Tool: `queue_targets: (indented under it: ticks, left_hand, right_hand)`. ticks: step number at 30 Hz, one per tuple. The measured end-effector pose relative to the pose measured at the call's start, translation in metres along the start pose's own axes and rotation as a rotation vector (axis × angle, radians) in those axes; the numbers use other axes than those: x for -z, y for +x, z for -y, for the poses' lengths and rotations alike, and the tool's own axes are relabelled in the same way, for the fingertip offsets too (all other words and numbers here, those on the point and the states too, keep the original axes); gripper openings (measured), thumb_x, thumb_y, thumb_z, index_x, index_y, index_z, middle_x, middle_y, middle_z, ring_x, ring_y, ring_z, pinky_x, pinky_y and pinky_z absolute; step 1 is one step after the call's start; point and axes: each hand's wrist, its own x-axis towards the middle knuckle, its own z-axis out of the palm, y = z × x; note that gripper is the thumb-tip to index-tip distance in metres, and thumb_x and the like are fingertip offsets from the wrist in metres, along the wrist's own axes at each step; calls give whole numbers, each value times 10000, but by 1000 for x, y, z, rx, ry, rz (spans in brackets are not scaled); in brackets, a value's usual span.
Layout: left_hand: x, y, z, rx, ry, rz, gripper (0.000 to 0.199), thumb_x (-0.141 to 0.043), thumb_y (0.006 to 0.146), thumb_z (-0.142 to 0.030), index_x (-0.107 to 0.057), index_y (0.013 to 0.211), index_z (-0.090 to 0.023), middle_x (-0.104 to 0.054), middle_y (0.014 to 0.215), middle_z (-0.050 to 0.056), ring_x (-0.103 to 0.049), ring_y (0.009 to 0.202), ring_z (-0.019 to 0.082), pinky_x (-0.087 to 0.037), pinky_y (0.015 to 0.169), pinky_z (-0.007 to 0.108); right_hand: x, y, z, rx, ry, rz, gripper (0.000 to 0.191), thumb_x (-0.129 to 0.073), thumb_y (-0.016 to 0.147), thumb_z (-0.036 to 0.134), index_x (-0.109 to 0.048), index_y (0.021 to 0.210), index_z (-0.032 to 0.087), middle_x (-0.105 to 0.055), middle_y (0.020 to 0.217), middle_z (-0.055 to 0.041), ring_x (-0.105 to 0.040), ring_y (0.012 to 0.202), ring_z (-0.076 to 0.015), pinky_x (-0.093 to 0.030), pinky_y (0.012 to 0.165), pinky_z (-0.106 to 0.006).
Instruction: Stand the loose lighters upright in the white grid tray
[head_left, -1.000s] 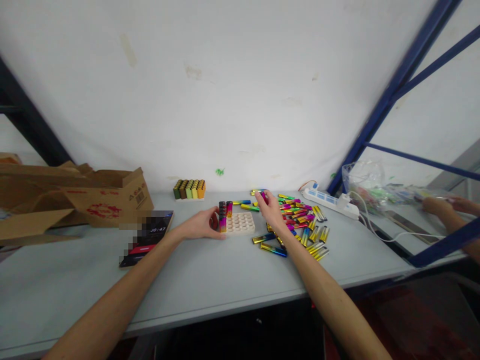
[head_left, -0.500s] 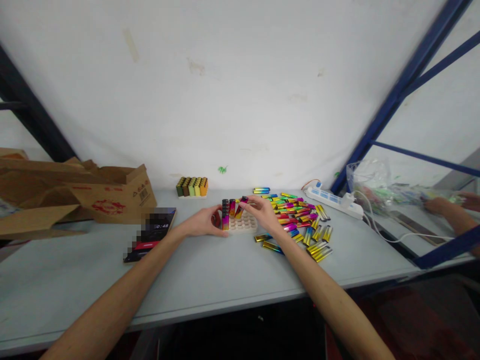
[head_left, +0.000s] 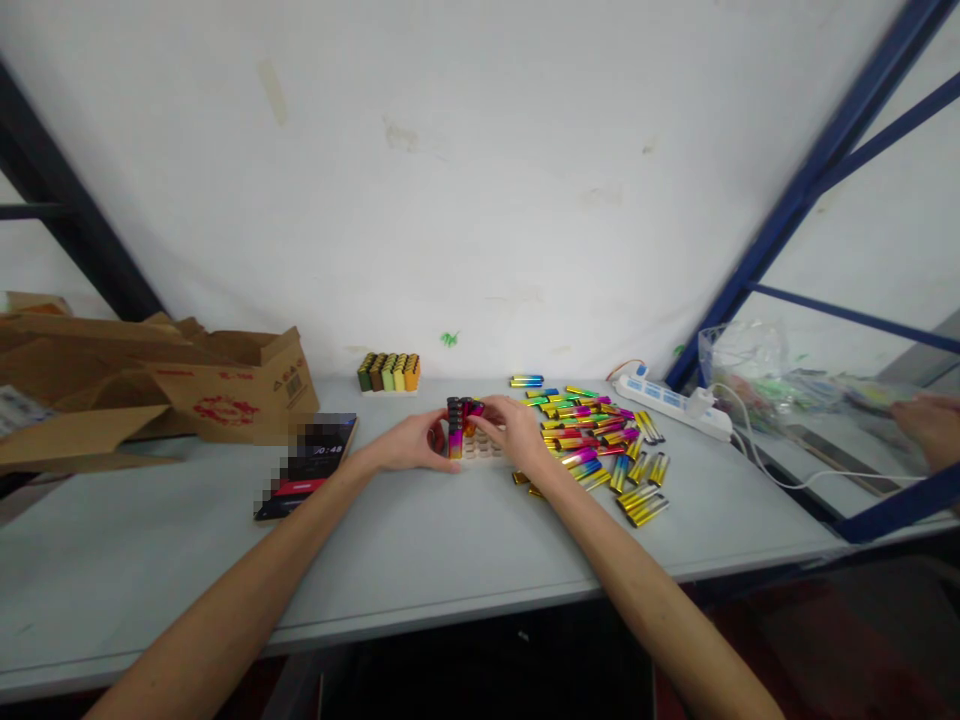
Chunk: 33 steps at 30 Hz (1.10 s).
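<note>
While your left hand [head_left: 409, 442] closes around the upright lighters [head_left: 454, 430] at the left end of the tray [head_left: 485, 452], your right hand, [head_left: 516, 432] nearer, pinches a lighter [head_left: 475, 409] just right of them, seemingly tilted, well back from the front edge of the counter [head_left: 420, 540].

White wall, blue metal frame [head_left: 787, 210].

Pictured with bare left hand [head_left: 411, 440], bare right hand [head_left: 517, 430], slim bare wrists [head_left: 367, 463] and forearms [head_left: 255, 565], tapering from near side.
</note>
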Motion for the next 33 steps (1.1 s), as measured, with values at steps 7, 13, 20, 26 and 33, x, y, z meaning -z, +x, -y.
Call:
queue_targets:
  ticks: [7, 13, 20, 26, 33]
  left_hand:
    - [0, 1, 2, 2, 16, -1, 771, -885, 591, -548, -617, 1224, -200, -713, 906, 32, -654, 803, 241, -474, 681, 316]
    - [0, 1, 2, -3, 19, -3, 828, -885, 580, -562, -599, 1269, -203, -715, 894, 26, -650, 793, 242, -471, 678, 317]
    - [0, 1, 0, 5, 20, 4, 853, -876, 601, -563, -578, 1313, -199, -712, 899, 26, -645, 783, 231, -473, 689, 313]
    - [2, 2, 2, -14, 12, 11, 849, -879, 605, -538, -575, 1326, -211, -719, 927, 34, -661, 857, 255, -496, 739, 330]
    - [1, 4, 7, 29, -10, 5, 821, -890, 578, -540, -580, 1261, -207, -712, 937, 43, -661, 863, 260, -506, 724, 335]
  right_hand:
    - [8, 5, -3, -10, 0, 90, 225, -705, 925, 367, -646, 1105, 247, -755, 902, -52, -715, 817, -217, -557, 794, -346]
    - [2, 3, -2, -25, -21, 124, 379, -690, 921, 254, -606, 1289, 269, -743, 937, -41, -710, 800, -191, -552, 786, -319]
    - [-7, 0, 4, -52, -131, 104, 433, -698, 905, 209, -575, 1317, 257, -716, 950, -46, -688, 860, -213, -528, 822, -334]
    - [-4, -1, 9, -92, -166, 155, 581, -754, 883, 236, -508, 1409, 241, -721, 962, -48, -679, 852, -206, -514, 810, -326]
    - [66, -5, -3, -20, -245, 143, 191, -725, 914, 264, -703, 1094, 205, -743, 1001, -79, -685, 914, -223, -507, 866, -344]
